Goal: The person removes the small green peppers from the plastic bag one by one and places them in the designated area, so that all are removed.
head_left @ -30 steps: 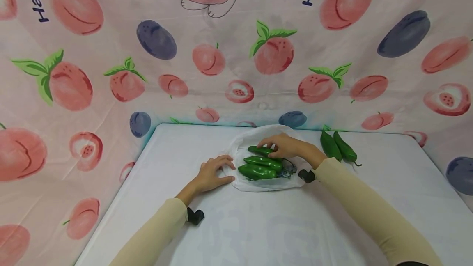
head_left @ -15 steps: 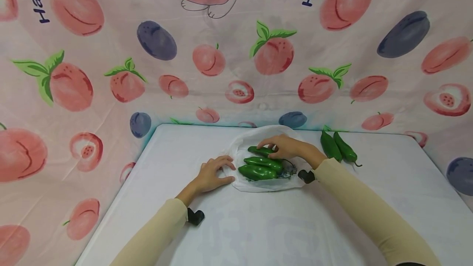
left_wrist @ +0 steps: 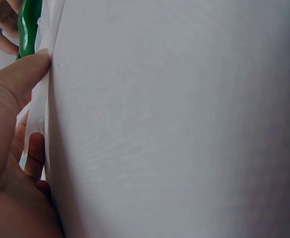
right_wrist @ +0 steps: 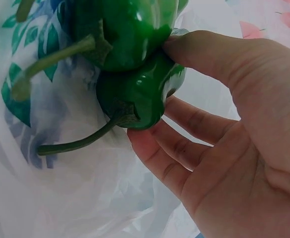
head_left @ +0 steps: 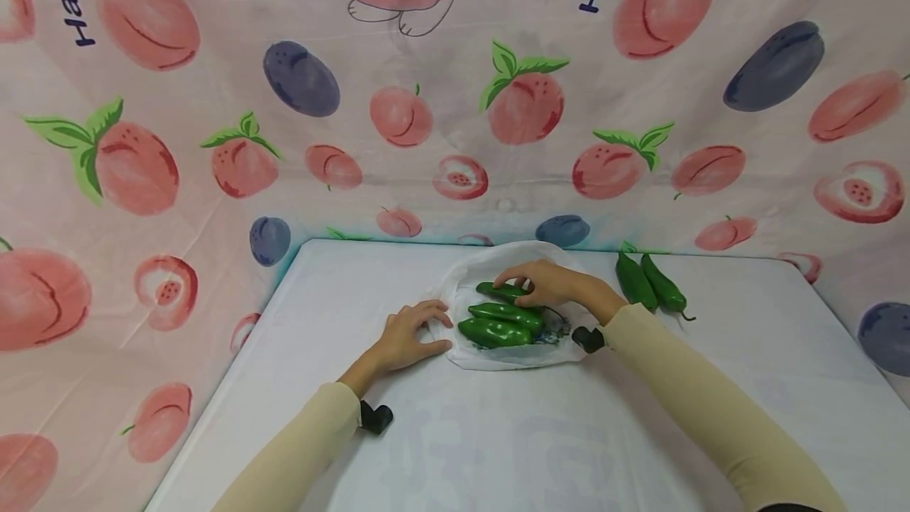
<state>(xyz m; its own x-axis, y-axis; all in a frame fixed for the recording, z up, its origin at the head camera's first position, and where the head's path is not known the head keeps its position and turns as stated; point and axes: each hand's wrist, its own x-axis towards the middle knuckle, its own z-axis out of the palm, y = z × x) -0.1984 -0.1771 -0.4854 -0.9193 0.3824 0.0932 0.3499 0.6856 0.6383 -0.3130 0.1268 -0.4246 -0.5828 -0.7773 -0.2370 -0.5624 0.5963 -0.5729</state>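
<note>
Three glossy green peppers lie side by side in an open white plastic bag [head_left: 526, 360] on the table. My right hand [head_left: 546, 283] reaches into the bag and grips the farthest pepper [head_left: 489, 288] between thumb and fingers. Up close in the right wrist view, this pepper [right_wrist: 130, 94] has a curved stem and sits against a neighbouring pepper [right_wrist: 120, 29]. At the bag's left side, my left hand [head_left: 407, 338] rests with thumb and fingers spread, touching the bag's edge. The middle pepper [head_left: 508, 314] and the nearest pepper [head_left: 495, 332] lie between the hands.
Two more green peppers, one on the left [head_left: 635, 281] and one on the right [head_left: 664, 283], lie on the table behind the right forearm. A white cloth covers the table [head_left: 483, 441]. Behind it hangs a pink fruit-print curtain [head_left: 426, 54].
</note>
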